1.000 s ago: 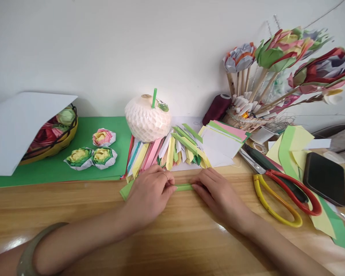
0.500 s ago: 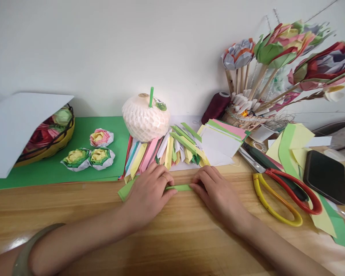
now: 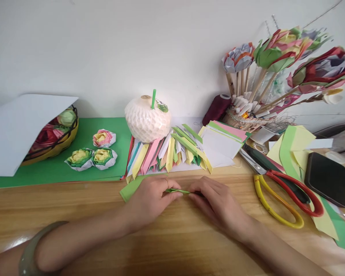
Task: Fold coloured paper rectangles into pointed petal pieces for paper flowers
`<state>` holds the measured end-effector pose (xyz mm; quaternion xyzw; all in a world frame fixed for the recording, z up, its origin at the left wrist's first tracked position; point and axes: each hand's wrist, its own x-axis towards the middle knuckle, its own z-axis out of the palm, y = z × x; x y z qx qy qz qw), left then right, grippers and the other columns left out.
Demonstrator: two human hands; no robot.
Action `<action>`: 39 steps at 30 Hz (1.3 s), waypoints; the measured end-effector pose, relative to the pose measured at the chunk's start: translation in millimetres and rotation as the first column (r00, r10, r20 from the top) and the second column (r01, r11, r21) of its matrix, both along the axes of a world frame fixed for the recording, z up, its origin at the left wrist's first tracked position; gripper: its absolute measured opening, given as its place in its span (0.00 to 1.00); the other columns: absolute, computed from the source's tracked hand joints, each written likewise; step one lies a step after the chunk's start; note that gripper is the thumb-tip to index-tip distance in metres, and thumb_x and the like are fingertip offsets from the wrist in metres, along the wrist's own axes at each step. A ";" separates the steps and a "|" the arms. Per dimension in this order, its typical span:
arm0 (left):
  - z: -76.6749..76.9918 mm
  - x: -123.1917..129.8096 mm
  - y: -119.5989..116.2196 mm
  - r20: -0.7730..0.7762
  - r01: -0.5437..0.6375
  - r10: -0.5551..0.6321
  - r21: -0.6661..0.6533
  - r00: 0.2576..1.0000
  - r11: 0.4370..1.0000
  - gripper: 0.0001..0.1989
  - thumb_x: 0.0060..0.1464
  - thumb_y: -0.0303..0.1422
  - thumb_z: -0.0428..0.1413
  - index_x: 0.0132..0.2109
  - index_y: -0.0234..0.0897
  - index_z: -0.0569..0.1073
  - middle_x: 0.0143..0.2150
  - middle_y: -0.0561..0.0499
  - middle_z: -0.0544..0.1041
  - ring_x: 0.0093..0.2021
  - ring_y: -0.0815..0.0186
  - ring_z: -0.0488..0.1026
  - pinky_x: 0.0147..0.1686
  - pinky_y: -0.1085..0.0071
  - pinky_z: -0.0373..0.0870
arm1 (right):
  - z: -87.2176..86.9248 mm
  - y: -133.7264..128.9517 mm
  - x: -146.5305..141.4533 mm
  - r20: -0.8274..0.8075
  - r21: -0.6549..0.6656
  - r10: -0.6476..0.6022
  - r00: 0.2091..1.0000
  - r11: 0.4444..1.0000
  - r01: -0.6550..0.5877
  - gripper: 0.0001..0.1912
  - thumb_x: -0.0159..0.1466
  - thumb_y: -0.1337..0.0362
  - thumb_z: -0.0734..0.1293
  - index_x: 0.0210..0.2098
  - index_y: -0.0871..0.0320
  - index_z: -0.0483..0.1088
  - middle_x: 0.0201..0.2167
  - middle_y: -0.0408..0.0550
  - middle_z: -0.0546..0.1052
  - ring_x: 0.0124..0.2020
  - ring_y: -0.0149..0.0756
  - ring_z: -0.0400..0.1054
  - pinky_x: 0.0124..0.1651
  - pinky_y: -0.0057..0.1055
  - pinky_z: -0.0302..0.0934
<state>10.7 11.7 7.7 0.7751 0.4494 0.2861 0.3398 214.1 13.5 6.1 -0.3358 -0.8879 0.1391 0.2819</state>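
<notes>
Between my hands is a narrow folded green paper strip [image 3: 178, 191], just above the wooden table. My left hand [image 3: 153, 197] pinches its left end between thumb and fingers. Its right end is pinched by my right hand [image 3: 214, 199], whose fingertips hide that tip. Under and beyond my left hand lies a flat light green paper piece [image 3: 129, 189]. Just past both hands, several folded paper strips [image 3: 169, 153] in yellow, pink, white and green sit in a row. A white textured ornament [image 3: 148, 119] with a green stem stands behind them.
Scissors [image 3: 278, 191] with red and yellow handles and a black phone [image 3: 327, 178] lie to the right. Paper flowers [image 3: 284, 50] on sticks rise at the back right. At left are small paper lotuses [image 3: 104, 157] on green sheets and a basket [image 3: 71, 134] under white paper.
My hands have drawn slightly closer together, and the green strip between them has turned to show a thin, folded edge. The whole view has shifted a little.
</notes>
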 end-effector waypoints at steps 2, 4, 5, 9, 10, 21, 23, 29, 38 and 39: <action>0.2 -0.1 -0.5 0.026 -0.003 0.004 -0.037 1.000 0.999 0.04 0.54 0.26 0.57 0.34 0.38 0.76 0.30 0.58 0.79 0.30 0.69 0.74 0.31 0.74 0.69 | 0.2 -1.1 -0.7 -0.003 0.005 0.008 1.000 1.000 -0.008 0.07 0.68 0.66 0.57 0.36 0.59 0.65 0.27 0.46 0.72 0.27 0.31 0.65 0.28 0.26 0.59; 0.4 0.3 -1.0 0.056 0.006 -0.002 -0.062 0.998 0.998 0.04 0.54 0.26 0.57 0.35 0.39 0.76 0.31 0.57 0.79 0.30 0.69 0.75 0.32 0.74 0.70 | 0.5 -1.9 -1.3 -0.003 0.002 0.002 1.000 1.000 -0.002 0.08 0.69 0.66 0.57 0.35 0.58 0.65 0.26 0.46 0.72 0.26 0.31 0.65 0.28 0.26 0.58; 0.5 0.6 -1.1 0.074 0.013 -0.007 -0.075 0.997 0.997 0.04 0.53 0.27 0.58 0.36 0.39 0.77 0.32 0.57 0.80 0.31 0.68 0.75 0.33 0.74 0.70 | 0.7 -2.1 -1.5 0.004 0.000 -0.003 1.000 1.000 0.003 0.08 0.69 0.66 0.56 0.34 0.58 0.65 0.26 0.46 0.72 0.26 0.31 0.64 0.27 0.26 0.58; 0.5 1.3 -1.0 0.154 0.030 -0.011 -0.121 0.988 0.992 0.04 0.54 0.28 0.58 0.36 0.40 0.78 0.33 0.57 0.80 0.33 0.69 0.76 0.35 0.75 0.72 | 2.2 -2.0 -1.6 0.033 0.038 -0.004 0.999 0.999 0.002 0.09 0.69 0.66 0.56 0.32 0.58 0.63 0.24 0.46 0.71 0.25 0.31 0.63 0.26 0.26 0.56; 0.3 1.1 -0.9 0.168 0.032 -0.010 -0.125 0.986 0.992 0.05 0.55 0.28 0.57 0.36 0.40 0.78 0.33 0.57 0.80 0.33 0.69 0.76 0.35 0.75 0.72 | 2.6 -1.7 -1.3 0.035 0.047 0.002 0.999 0.999 -0.004 0.09 0.69 0.67 0.56 0.32 0.58 0.63 0.24 0.45 0.71 0.24 0.31 0.63 0.25 0.26 0.56; 6.2 -6.5 1.7 0.165 0.135 -0.119 -0.094 0.979 0.986 0.12 0.61 0.29 0.49 0.40 0.41 0.77 0.37 0.56 0.81 0.35 0.68 0.77 0.38 0.73 0.73 | 8.7 3.1 12.3 -0.019 -0.065 -0.038 0.999 0.997 0.037 0.10 0.69 0.65 0.55 0.33 0.57 0.64 0.25 0.44 0.71 0.25 0.29 0.65 0.27 0.24 0.59; 7.4 -8.0 2.0 0.161 0.136 -0.114 -0.134 0.980 0.982 0.13 0.62 0.29 0.48 0.38 0.41 0.77 0.38 0.56 0.81 0.36 0.68 0.77 0.40 0.72 0.73 | 10.6 3.7 15.1 -0.033 -0.095 -0.061 0.998 0.994 0.058 0.10 0.69 0.65 0.56 0.33 0.57 0.65 0.25 0.44 0.72 0.25 0.29 0.66 0.27 0.24 0.60; 7.0 -6.9 1.2 0.293 0.146 -0.060 -0.281 0.954 0.948 0.13 0.61 0.30 0.46 0.37 0.37 0.76 0.35 0.52 0.81 0.35 0.67 0.78 0.37 0.72 0.76 | 15.8 4.4 17.8 -0.128 -0.235 -0.121 0.984 0.968 0.088 0.09 0.67 0.63 0.59 0.35 0.56 0.69 0.27 0.44 0.75 0.26 0.30 0.70 0.29 0.24 0.64; 4.8 -3.4 -0.1 0.323 0.095 -0.019 -0.223 0.946 0.970 0.11 0.60 0.31 0.49 0.36 0.38 0.77 0.33 0.55 0.81 0.34 0.68 0.78 0.35 0.74 0.73 | 20.3 -0.4 6.7 -0.171 -0.371 -0.108 0.979 0.928 0.037 0.19 0.66 0.50 0.58 0.41 0.57 0.71 0.32 0.48 0.78 0.32 0.35 0.73 0.33 0.28 0.66; 4.9 -2.9 -0.3 0.313 0.088 -0.017 -0.217 0.949 0.972 0.11 0.59 0.30 0.50 0.36 0.39 0.77 0.33 0.55 0.81 0.33 0.68 0.77 0.34 0.74 0.73 | 20.0 -0.8 5.4 -0.154 -0.377 -0.096 0.983 0.926 0.032 0.17 0.66 0.52 0.60 0.39 0.57 0.72 0.30 0.46 0.78 0.29 0.34 0.72 0.32 0.26 0.65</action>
